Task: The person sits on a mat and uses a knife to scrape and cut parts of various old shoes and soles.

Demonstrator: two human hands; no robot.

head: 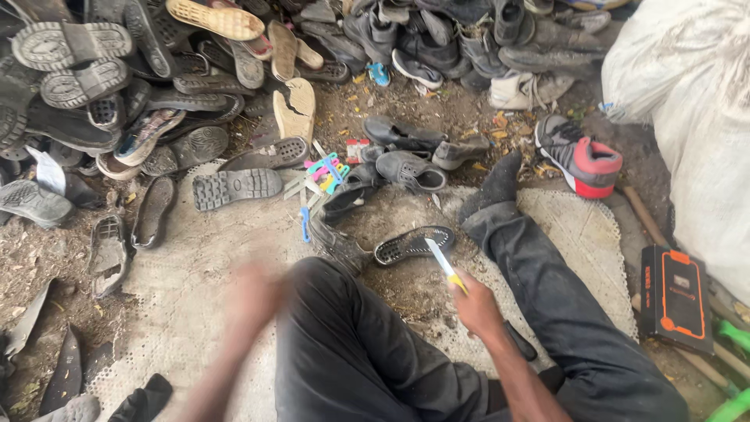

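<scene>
Shoe heap [156, 86]: worn soles and shoes piled across the far ground, well apart from both hands.
White sack [687, 94]: at far right.
Mat [195, 273]: pale, under the seated person's legs.
Black sole [414, 244]: flat on the mat, just beyond the knife tip.
Left hand [254, 293]: motion-blurred over the mat; cannot tell its opening or any hold.
Right hand [473, 305]: closed round the knife [444, 264], blade toward the sole.
Step (judged): between cuts; next calls for steadying the sole.
</scene>
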